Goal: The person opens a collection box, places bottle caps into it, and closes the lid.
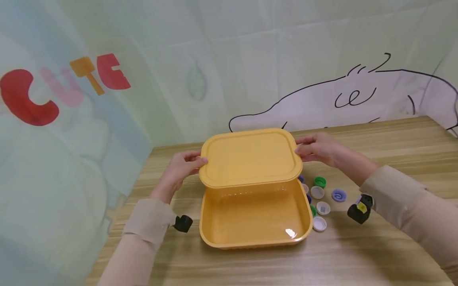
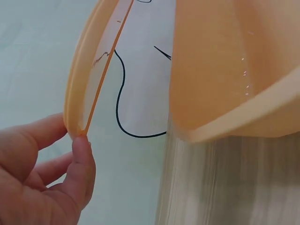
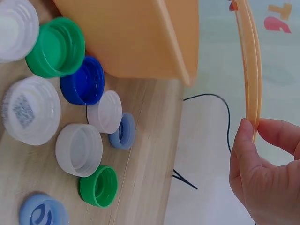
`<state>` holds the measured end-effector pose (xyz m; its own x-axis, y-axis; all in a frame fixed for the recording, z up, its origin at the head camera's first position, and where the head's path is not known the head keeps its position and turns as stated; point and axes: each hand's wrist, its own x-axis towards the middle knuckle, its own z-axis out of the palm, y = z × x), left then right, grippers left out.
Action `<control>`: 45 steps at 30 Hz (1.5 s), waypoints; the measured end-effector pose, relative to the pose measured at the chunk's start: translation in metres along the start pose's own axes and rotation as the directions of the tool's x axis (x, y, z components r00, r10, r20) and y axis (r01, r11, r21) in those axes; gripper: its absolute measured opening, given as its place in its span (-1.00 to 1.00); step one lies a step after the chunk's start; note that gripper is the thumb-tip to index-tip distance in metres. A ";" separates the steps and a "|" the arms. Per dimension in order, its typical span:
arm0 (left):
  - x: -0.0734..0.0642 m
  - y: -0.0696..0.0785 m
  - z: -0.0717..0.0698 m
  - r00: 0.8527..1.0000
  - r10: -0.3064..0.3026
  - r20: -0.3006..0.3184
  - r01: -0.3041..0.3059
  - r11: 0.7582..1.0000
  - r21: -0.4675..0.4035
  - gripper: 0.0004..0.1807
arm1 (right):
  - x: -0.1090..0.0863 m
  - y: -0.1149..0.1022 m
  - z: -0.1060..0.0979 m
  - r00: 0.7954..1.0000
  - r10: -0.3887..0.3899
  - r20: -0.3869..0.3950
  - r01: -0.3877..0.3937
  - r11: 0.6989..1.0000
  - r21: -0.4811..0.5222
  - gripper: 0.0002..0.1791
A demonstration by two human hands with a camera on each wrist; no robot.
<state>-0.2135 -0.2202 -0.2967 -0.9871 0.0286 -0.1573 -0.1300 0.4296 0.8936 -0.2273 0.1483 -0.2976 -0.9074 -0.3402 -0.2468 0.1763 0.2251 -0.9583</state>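
Observation:
A yellow-orange rectangular lid (image 1: 251, 158) is held up between both hands, over the back part of a matching plastic box (image 1: 255, 214). The box sits on the wooden table, and the visible part of its inside holds nothing. My left hand (image 1: 183, 167) pinches the lid's left end, thumb on one face and fingers on the other, as the left wrist view shows with the lid's rim (image 2: 75, 93). At the opposite end my right hand (image 1: 318, 149) pinches the lid's edge (image 3: 252, 70) between thumb and fingers.
Several bottle caps in white, green and blue lie on the table (image 1: 386, 159) right of the box, among them a green cap (image 1: 320, 182), a light blue cap (image 1: 338, 195) and a white cap (image 1: 319, 224). A printed curtain (image 1: 222, 71) hangs behind the table.

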 end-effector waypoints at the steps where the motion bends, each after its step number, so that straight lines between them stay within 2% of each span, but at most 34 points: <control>1: 0.003 0.002 0.000 1.000 0.004 -0.006 -0.004 1.000 -0.001 -0.44 | 0.002 0.000 0.000 1.000 0.004 -0.008 -0.004 1.000 -0.004 -0.41; 5: 0.015 0.007 0.000 0.998 0.038 -0.041 -0.040 0.998 -0.038 -0.50 | 0.014 0.000 -0.001 0.999 0.012 -0.034 -0.013 1.000 -0.019 -0.41; 11: 0.031 0.008 0.004 0.993 0.057 -0.104 -0.067 0.993 -0.095 -0.54 | 0.029 0.000 -0.002 0.997 0.022 -0.067 -0.024 0.999 -0.027 -0.39; 21: 0.045 -0.001 0.008 0.992 0.057 -0.110 -0.072 0.989 -0.130 -0.57 | 0.052 -0.004 0.001 0.992 0.062 -0.111 -0.071 0.995 -0.072 -0.41; 26: 0.048 -0.008 0.009 0.994 0.047 -0.098 -0.059 0.990 -0.125 -0.57 | 0.059 0.001 0.002 0.992 0.066 -0.110 -0.076 0.993 -0.088 -0.42; 32: 0.049 -0.019 0.011 0.997 0.012 -0.077 -0.017 0.997 -0.073 -0.58 | 0.065 0.009 0.004 0.994 0.060 -0.096 -0.069 0.993 -0.098 -0.44; 37: 0.048 -0.032 0.012 1.000 -0.015 -0.020 0.014 0.999 -0.033 -0.55 | 0.064 0.016 0.005 0.996 0.065 -0.062 -0.072 0.990 -0.119 -0.48; 45: 0.044 -0.046 0.015 0.999 -0.033 0.035 0.033 0.999 0.002 -0.58 | 0.062 0.025 0.009 0.991 0.130 -0.035 -0.134 0.980 -0.149 -0.45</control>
<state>-0.2494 -0.2255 -0.3513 -0.9785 0.0458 -0.2011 -0.1621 0.4323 0.8871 -0.2762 0.1249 -0.3379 -0.8896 -0.2758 -0.3641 0.2372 0.4022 -0.8843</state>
